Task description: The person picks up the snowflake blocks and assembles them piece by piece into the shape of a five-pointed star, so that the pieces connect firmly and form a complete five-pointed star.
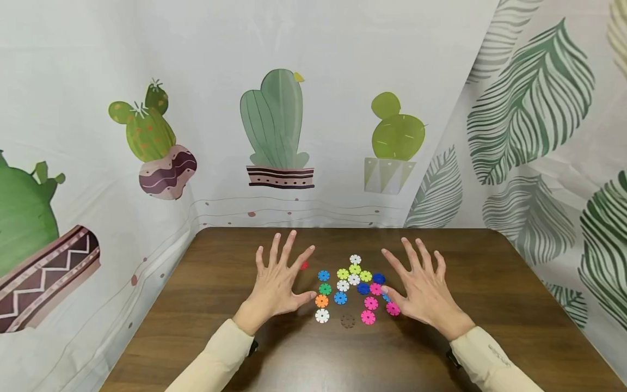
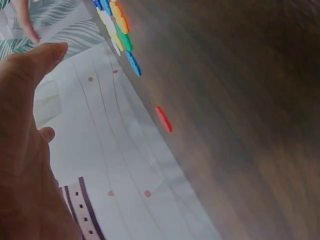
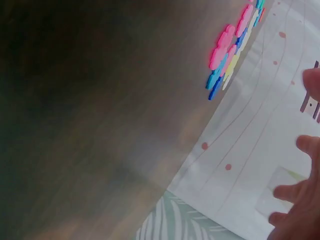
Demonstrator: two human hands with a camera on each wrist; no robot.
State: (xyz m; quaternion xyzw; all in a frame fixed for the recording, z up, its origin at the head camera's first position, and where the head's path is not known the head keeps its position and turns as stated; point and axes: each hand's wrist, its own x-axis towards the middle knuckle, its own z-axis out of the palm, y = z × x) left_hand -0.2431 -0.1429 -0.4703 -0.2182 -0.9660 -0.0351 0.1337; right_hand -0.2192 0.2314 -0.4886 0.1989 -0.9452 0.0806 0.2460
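Both hands hover over the table with fingers spread, one on each side of a group of notched plastic discs. In the head view my left hand (image 1: 277,283) is at the left, its thumb close beside an orange disc (image 1: 321,301) and a green disc (image 1: 325,289). A red disc (image 1: 304,265) shows partly behind its index finger. My right hand (image 1: 422,291) is at the right, its thumb overlapping a light blue disc (image 1: 386,298) near several pink discs (image 1: 370,303). White, yellow-green and dark blue discs (image 1: 363,288) lie between the hands. Neither hand holds anything.
A brown disc (image 1: 348,320) lies at the group's near side, close in colour to the wooden table (image 1: 206,326). Behind the table hangs a white cloth (image 1: 338,136) printed with cacti and leaves, running along the back edge and both sides.
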